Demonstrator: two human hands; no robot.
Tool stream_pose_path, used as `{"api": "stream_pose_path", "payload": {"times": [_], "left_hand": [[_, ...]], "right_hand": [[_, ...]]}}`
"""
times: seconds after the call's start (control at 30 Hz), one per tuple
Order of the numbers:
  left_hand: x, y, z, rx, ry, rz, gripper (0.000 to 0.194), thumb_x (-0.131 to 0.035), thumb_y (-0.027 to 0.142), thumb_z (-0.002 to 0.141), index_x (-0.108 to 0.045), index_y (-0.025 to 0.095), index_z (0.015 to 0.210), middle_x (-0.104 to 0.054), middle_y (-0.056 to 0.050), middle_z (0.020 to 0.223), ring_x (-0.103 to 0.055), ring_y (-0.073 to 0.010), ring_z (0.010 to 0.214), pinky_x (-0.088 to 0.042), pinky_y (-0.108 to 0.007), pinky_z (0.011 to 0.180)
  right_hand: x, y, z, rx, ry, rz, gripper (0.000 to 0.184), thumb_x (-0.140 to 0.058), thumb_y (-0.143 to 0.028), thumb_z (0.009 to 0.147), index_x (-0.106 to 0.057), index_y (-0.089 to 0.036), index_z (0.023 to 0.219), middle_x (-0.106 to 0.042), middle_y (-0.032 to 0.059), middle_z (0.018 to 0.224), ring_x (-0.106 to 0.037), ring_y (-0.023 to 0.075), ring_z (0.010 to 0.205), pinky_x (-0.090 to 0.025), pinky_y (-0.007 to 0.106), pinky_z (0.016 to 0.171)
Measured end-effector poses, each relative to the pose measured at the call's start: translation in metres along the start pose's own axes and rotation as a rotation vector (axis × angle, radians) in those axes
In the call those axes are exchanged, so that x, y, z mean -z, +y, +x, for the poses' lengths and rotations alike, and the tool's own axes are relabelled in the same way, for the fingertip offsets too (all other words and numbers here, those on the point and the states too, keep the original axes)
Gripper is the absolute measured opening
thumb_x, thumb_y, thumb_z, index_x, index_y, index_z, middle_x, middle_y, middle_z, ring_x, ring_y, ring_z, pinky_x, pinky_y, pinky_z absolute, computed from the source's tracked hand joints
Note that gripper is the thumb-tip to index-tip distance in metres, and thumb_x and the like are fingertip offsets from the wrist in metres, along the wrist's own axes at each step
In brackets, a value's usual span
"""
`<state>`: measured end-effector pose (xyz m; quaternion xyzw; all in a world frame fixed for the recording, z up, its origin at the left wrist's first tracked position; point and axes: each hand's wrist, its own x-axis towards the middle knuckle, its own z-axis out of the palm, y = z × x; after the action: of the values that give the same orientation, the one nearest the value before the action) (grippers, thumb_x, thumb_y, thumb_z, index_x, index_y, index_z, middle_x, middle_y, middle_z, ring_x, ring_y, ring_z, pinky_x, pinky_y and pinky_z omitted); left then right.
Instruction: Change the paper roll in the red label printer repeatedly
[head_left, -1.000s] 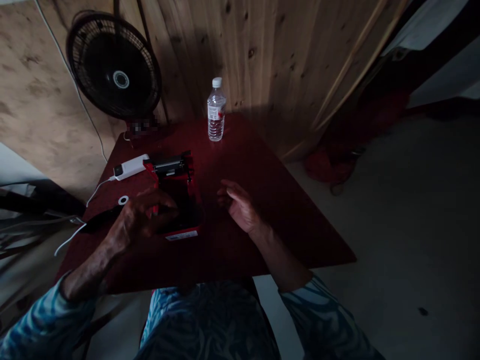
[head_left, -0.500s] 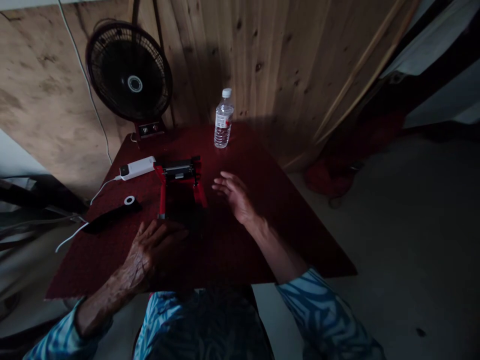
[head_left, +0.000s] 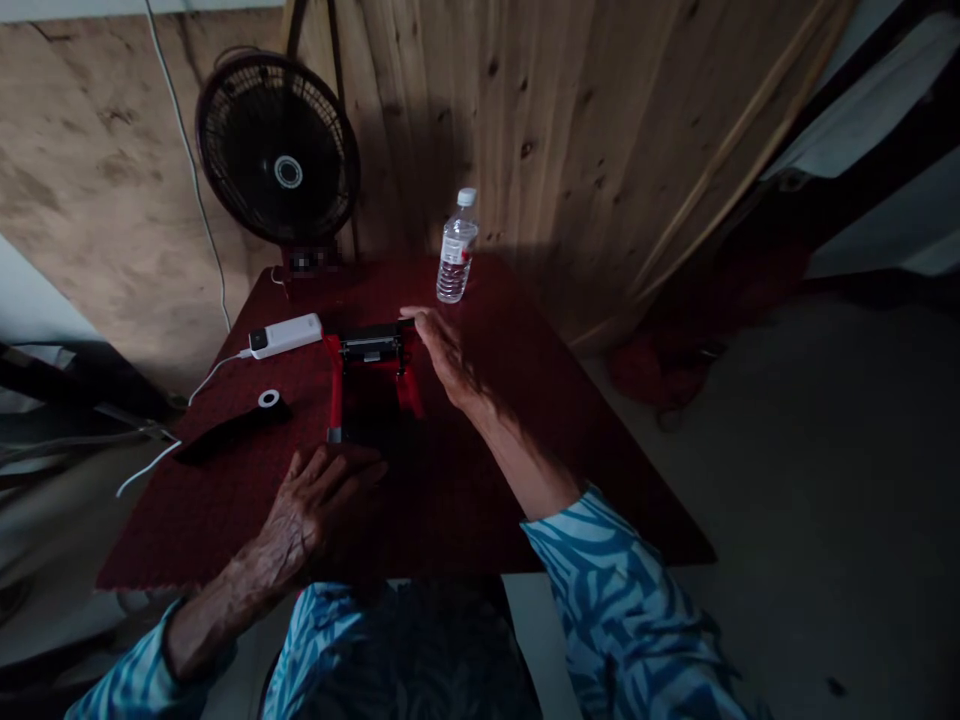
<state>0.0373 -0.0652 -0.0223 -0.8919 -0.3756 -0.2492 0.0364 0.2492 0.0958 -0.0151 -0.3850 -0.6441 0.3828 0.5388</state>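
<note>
A red-framed device [head_left: 369,385] with a black top bar lies in the middle of the dark red table [head_left: 525,430]. My left hand [head_left: 319,495] rests on the table just in front of the device's near end, fingers curled over a dark part of it that I cannot make out. My right hand [head_left: 442,352] reaches over the device's far right corner with the fingers stretched out, fingertips at the black bar. It holds nothing.
A black fan [head_left: 279,165] stands at the table's back left by the wooden wall. A water bottle [head_left: 457,260] stands at the back. A white power bank [head_left: 286,335] with cable and a black flat object [head_left: 232,432] lie left.
My right hand has moved forward from the table's middle to the device's black bar. My left hand has slid back to the device's near end. The view has tilted a little.
</note>
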Motion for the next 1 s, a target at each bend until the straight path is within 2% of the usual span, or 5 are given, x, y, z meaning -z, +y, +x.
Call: {"api": "stream_pose_path", "payload": {"times": [0.17, 0.4, 0.67, 0.87, 1.0], "left_hand": [[-0.002, 0.000, 0.000, -0.006, 0.019, 0.000, 0.029, -0.052, 0.016, 0.098, -0.059, 0.017, 0.127, -0.071, -0.011, 0.118, -0.060, -0.0239, 0.107, -0.039, -0.038, 0.088], [-0.001, 0.000, 0.000, 0.000, 0.034, -0.019, 0.030, -0.050, 0.022, 0.099, -0.060, 0.021, 0.127, -0.072, -0.009, 0.117, -0.062, -0.0238, 0.107, -0.042, -0.038, 0.090], [0.010, -0.028, 0.006, 0.168, 0.034, 0.077, 0.069, -0.042, 0.065, 0.096, -0.042, 0.018, 0.147, -0.058, -0.019, 0.138, -0.055, -0.0342, 0.122, -0.042, -0.045, 0.096], [0.002, -0.035, 0.001, 0.152, 0.001, 0.158, 0.073, -0.042, 0.068, 0.094, -0.046, 0.015, 0.144, -0.059, -0.020, 0.138, -0.054, -0.0368, 0.125, -0.039, -0.048, 0.099], [0.002, -0.037, -0.003, 0.197, 0.003, 0.035, 0.069, -0.047, 0.065, 0.093, -0.050, 0.018, 0.143, -0.059, -0.018, 0.140, -0.055, -0.0357, 0.125, -0.040, -0.048, 0.101]], "right_hand": [[0.005, -0.011, -0.033, 0.139, 0.027, -0.115, 0.038, -0.038, -0.052, 0.100, -0.067, -0.027, 0.101, -0.069, 0.0025, 0.114, -0.062, 0.0193, 0.114, -0.046, 0.037, 0.106], [0.009, 0.009, -0.089, 0.352, -0.018, -0.252, 0.033, -0.039, -0.039, 0.103, -0.069, -0.026, 0.097, -0.069, 0.0056, 0.106, -0.063, 0.0201, 0.108, -0.050, 0.040, 0.098], [0.006, 0.016, -0.096, 0.365, 0.005, -0.246, 0.031, -0.039, -0.036, 0.104, -0.068, -0.027, 0.103, -0.068, 0.0063, 0.110, -0.063, 0.0205, 0.110, -0.052, 0.041, 0.098], [0.005, 0.023, -0.098, 0.436, 0.008, -0.278, 0.028, -0.041, -0.032, 0.103, -0.068, -0.027, 0.104, -0.069, 0.0069, 0.112, -0.060, 0.0214, 0.115, -0.052, 0.044, 0.100], [0.007, 0.025, -0.098, 0.454, -0.007, -0.284, 0.027, -0.041, -0.031, 0.103, -0.068, -0.026, 0.104, -0.069, 0.0072, 0.113, -0.060, 0.0216, 0.115, -0.052, 0.042, 0.099]]}}
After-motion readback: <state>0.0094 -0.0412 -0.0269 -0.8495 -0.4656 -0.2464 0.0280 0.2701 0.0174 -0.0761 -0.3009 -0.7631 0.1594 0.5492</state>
